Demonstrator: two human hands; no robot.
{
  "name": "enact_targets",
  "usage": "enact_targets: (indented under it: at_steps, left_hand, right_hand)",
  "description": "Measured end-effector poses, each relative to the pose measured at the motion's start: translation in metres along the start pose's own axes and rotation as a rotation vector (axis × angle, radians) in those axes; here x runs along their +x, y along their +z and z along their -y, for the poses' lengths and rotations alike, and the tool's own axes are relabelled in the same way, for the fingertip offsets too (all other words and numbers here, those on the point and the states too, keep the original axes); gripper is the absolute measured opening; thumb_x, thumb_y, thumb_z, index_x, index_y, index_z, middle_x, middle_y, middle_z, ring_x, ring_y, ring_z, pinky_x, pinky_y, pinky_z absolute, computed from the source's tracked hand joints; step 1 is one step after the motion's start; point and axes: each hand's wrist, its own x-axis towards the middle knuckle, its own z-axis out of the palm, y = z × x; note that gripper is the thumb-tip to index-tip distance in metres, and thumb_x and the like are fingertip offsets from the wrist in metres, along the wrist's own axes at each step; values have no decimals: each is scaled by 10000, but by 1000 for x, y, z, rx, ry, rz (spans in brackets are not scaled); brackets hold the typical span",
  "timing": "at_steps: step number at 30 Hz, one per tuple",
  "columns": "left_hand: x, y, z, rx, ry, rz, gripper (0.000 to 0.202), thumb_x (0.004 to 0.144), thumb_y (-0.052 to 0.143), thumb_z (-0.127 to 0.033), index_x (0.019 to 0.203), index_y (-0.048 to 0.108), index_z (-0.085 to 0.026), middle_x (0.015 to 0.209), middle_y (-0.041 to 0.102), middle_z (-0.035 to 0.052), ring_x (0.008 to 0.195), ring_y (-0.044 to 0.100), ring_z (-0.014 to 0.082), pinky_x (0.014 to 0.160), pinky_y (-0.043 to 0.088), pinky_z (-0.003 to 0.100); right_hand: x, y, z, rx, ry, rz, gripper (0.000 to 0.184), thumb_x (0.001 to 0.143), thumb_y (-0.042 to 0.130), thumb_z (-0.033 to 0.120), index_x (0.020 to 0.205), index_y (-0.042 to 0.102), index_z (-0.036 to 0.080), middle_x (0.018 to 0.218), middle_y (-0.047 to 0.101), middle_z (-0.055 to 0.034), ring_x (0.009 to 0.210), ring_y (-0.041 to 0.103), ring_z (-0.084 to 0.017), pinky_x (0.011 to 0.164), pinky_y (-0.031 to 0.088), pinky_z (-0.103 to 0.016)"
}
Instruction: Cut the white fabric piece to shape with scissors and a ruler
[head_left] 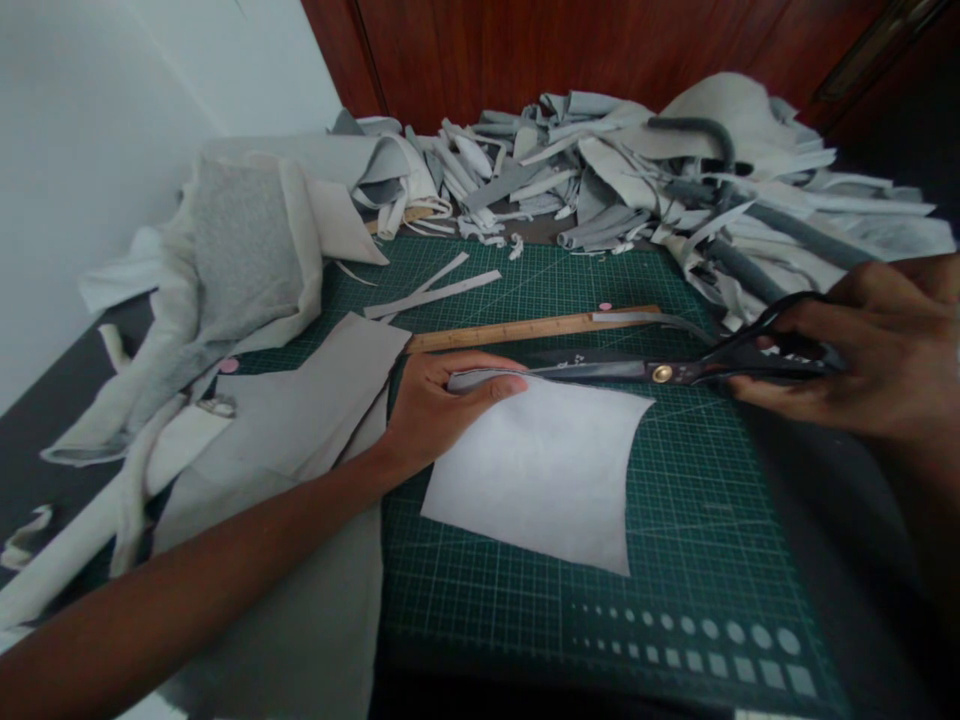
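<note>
A pale grey fabric piece (540, 470) lies flat on the green cutting mat (675, 560). My left hand (442, 405) pinches its far left corner, fingers closed on the edge. Black scissors (675, 368) lie along the fabric's far edge, blades pointing left toward my left hand. My right hand (862, 360) grips the scissor handles at the right, fingers through the loops.
A wooden ruler (525, 330) lies just beyond the scissors. A heap of grey fabric offcuts (637, 170) fills the back, against a dark red wooden door. Folded cloth (240, 260) and flat fabric pieces (300, 420) cover the left. Two cut strips (435, 290) rest on the mat.
</note>
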Motion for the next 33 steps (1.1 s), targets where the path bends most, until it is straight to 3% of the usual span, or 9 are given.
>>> enact_targets:
  at_steps: [9, 15, 22, 33]
  left_hand:
    - [1, 1, 1, -11, 7, -8, 58, 834, 810, -291, 836, 842, -243, 844, 834, -24, 760, 786, 178, 746, 638, 242]
    - [0, 1, 0, 3, 2, -26, 60, 827, 812, -290, 838, 839, -238, 836, 833, -24, 746, 783, 175, 721, 634, 233]
    - [0, 1, -1, -12, 30, -23, 45, 831, 803, -256, 831, 837, -226, 849, 835, -20, 766, 788, 170, 763, 633, 229]
    - [1, 2, 0, -50, 56, -32, 43, 802, 826, -198, 816, 839, -236, 852, 836, -31, 784, 798, 160, 780, 625, 203]
  right_hand:
    - [1, 1, -1, -10, -51, -100, 719, 688, 571, 942, 614, 597, 227, 610, 355, 35, 579, 325, -135, 750, 291, -413]
    - [6, -1, 8, -32, 53, -11, 797, 686, 430, 1008, 589, 584, 232, 567, 344, 28, 552, 331, -140, 688, 270, -392]
    - [7, -2, 11, -25, -133, -115, 683, 830, 514, 864, 633, 608, 217, 591, 377, 28, 562, 373, -137, 665, 274, -384]
    - [5, -2, 8, 12, -207, -122, 555, 873, 583, 773, 799, 629, 225, 690, 412, 31, 597, 392, -140, 673, 295, -385]
